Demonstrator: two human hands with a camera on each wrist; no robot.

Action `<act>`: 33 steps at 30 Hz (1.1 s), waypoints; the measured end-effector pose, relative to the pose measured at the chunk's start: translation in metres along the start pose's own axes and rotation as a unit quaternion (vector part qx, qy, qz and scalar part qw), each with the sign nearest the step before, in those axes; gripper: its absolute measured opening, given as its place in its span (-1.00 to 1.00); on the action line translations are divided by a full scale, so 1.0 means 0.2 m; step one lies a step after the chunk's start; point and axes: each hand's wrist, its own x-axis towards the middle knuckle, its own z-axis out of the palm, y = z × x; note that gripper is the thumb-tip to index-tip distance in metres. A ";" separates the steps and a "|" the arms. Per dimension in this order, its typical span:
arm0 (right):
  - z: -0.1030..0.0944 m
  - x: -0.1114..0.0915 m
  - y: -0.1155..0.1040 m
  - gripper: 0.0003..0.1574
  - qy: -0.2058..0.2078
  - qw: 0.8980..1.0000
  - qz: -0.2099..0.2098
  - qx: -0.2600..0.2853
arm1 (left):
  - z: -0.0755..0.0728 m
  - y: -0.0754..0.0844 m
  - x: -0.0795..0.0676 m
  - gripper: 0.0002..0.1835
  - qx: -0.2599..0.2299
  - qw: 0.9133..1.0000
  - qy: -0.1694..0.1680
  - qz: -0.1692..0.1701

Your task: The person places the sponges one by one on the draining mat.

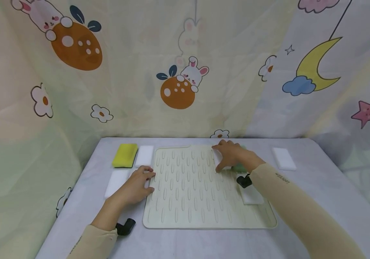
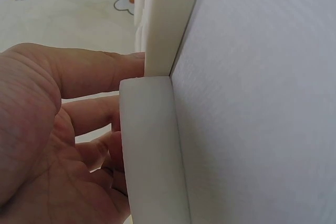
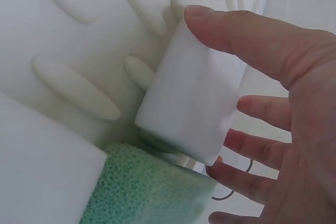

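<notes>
A pale ribbed mat (image 1: 185,201) lies on the table. At its back right, my right hand (image 1: 233,154) grips a white sponge block (image 3: 189,93), thumb on one side and fingers on the other. Close beside that block is a green porous sponge (image 3: 152,187), partly hidden by the hand in the head view. Another white block (image 1: 251,195) lies on the mat nearer the front. My left hand (image 1: 137,185) rests at the mat's left edge, its thumb touching the rim. A white block (image 2: 152,150) stands against its fingers in the left wrist view.
Left of the mat are a yellow sponge (image 1: 125,155) with a dark underside and white blocks, one at the back (image 1: 144,156) and one nearer the front (image 1: 116,182). A white block (image 1: 283,159) lies to the right. A patterned curtain (image 1: 133,90) hangs behind the table.
</notes>
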 end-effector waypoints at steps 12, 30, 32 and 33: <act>0.00 -0.04 0.02 0.25 0.017 1.000 -0.007 -0.001 | 0.01 0.00 0.00 -0.39 -0.006 1.000 -0.001 -0.004; -0.01 -0.24 0.09 0.16 0.069 0.997 -0.040 0.007 | 0.00 0.00 -0.01 -0.40 -0.003 1.000 0.002 -0.001; -0.01 -0.27 0.10 0.16 0.074 0.996 -0.043 0.014 | 0.00 0.00 -0.01 -0.40 -0.003 1.000 0.000 -0.002; 0.00 -0.29 0.11 0.15 0.077 0.996 -0.045 0.018 | 0.00 0.00 0.00 -0.40 -0.004 1.000 0.000 -0.002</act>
